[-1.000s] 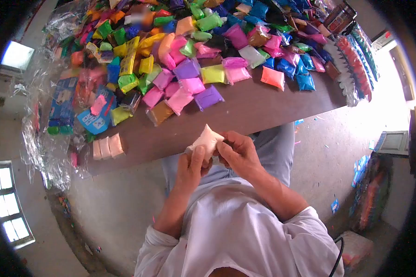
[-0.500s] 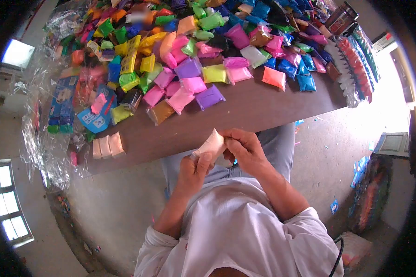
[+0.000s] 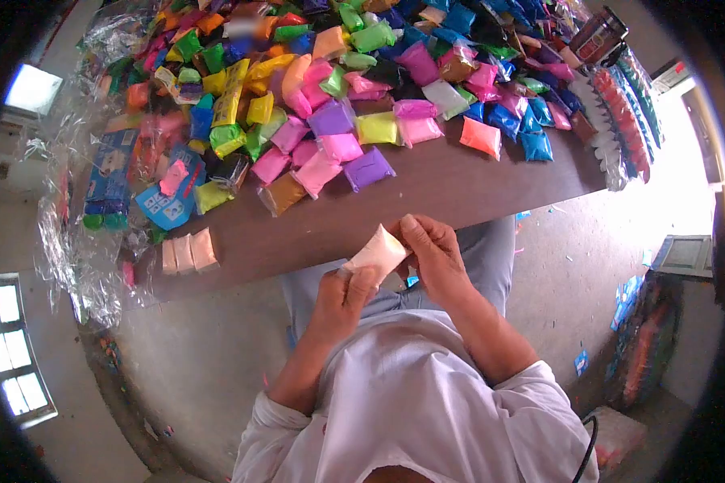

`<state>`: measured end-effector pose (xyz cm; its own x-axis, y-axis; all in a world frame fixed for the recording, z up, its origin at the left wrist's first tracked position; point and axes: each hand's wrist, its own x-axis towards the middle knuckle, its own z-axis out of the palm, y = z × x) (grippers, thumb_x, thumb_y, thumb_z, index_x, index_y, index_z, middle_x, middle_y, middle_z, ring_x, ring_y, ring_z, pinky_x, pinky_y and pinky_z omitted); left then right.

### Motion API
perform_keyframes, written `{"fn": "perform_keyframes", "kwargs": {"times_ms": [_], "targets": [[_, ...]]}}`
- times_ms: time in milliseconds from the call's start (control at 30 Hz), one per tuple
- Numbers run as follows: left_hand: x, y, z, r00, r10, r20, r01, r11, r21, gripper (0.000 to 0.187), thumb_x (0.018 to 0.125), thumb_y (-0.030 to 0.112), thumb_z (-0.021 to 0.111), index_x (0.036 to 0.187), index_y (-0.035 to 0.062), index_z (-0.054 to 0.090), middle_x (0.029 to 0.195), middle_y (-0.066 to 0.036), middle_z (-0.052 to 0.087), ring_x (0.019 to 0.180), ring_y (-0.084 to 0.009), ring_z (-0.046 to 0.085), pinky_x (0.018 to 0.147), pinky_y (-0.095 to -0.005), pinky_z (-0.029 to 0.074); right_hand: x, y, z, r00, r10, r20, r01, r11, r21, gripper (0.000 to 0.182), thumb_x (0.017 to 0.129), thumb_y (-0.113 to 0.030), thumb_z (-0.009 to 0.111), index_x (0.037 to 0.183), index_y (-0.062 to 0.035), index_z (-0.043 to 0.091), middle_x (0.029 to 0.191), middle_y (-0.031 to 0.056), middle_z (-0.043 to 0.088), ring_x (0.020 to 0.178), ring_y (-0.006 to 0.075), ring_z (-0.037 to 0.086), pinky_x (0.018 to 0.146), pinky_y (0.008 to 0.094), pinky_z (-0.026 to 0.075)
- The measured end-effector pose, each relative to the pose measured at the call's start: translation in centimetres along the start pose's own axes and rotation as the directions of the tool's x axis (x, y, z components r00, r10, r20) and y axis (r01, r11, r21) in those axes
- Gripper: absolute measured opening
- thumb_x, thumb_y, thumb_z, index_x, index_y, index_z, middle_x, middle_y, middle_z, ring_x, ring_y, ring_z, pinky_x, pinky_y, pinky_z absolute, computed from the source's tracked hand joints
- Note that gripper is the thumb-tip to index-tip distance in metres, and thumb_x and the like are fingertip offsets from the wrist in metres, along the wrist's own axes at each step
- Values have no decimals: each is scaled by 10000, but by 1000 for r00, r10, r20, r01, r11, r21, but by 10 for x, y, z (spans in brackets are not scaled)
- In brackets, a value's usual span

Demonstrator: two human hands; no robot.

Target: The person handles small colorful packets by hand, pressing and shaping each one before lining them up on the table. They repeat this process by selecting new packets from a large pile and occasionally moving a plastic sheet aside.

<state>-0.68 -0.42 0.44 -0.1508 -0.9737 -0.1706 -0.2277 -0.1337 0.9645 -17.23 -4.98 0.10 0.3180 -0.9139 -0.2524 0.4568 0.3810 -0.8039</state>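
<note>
A small peach-coloured packet [image 3: 376, 252] is held above my lap, just in front of the near edge of the brown table [image 3: 451, 187]. My left hand [image 3: 342, 299] grips its lower left end with the thumb on top. My right hand [image 3: 435, 251] pinches its upper right corner between thumb and fingers. The packet is tilted, with its right corner raised.
A large heap of small coloured packets [image 3: 338, 88] covers the far half of the table. Three peach packets [image 3: 188, 253] lie side by side near the table's left front edge. Clear plastic wrap [image 3: 80, 241] hangs at the left. A dark jar [image 3: 594, 36] stands far right.
The peach packet has turned and stretched out flatter between my hands. My right hand has slid up to its upper corner, and my left hand has dropped slightly.
</note>
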Motion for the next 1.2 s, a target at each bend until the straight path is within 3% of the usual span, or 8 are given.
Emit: {"fn": "perform_keyframes", "kwargs": {"times_ms": [233,467,567,667,767,900,1033,1200], "targets": [[0,-2,0,999,45,24,-47,995,87,426,920,370,439,680,28,526,572,-10,503,537,-99,471,473,-276,363,-1,6,3,994,-8,111,33,974,-225,281,913,-276,508,916,-11,601,720,-5,570,583,46,495,466,185,377],[2,1,1,985,160,70,-168,979,115,396,919,350,445,713,22,528,576,-27,502,543,-104,481,473,-279,367,6,22,-13,992,57,114,-51,997,-52,258,889,-265,551,898,-10,586,745,3,579,622,57,520,505,191,408],[2,1,0,993,36,112,-40,999,34,364,922,326,445,761,17,547,573,-18,489,542,-94,467,472,-264,357,1,2,4,982,-38,184,58,992,-108,228,852,-225,606,905,-7,564,810,28,591,705,79,555,589,198,445],[2,-4,0,992,47,114,-51,998,36,375,925,308,442,736,-2,537,581,-69,511,539,-159,503,509,-298,400,1,1,4,970,57,236,-32,993,-110,245,812,-184,654,940,-10,538,881,43,592,784,93,563,668,209,458],[1,-5,-1,997,41,72,-39,999,-35,352,913,291,465,729,-2,532,572,-43,491,523,-123,465,484,-281,376,6,18,-5,959,63,275,-64,998,-6,251,823,-173,643,977,-19,520,892,38,585,789,94,559,671,214,457],[0,-12,-6,999,41,3,-41,998,-55,303,887,261,518,732,3,548,574,3,482,537,-67,428,479,-247,354,1,26,4,993,-36,115,29,998,60,186,868,-180,585,964,-43,506,860,24,576,764,84,542,657,207,438],[2,-3,-11,996,8,88,-2,997,-72,227,861,239,574,864,12,574,684,34,502,593,-27,412,495,-203,341,0,34,12,993,-92,-74,100,987,123,132,909,-206,520,911,-76,496,904,19,564,801,73,519,667,208,434],[1,-7,1,996,-32,82,48,978,-201,264,864,250,576,970,8,560,777,19,522,645,-33,435,519,-197,358,-7,38,22,990,-82,-117,94,990,101,192,917,-256,506,942,-66,499,893,7,551,808,69,494,706,223,405]]}}
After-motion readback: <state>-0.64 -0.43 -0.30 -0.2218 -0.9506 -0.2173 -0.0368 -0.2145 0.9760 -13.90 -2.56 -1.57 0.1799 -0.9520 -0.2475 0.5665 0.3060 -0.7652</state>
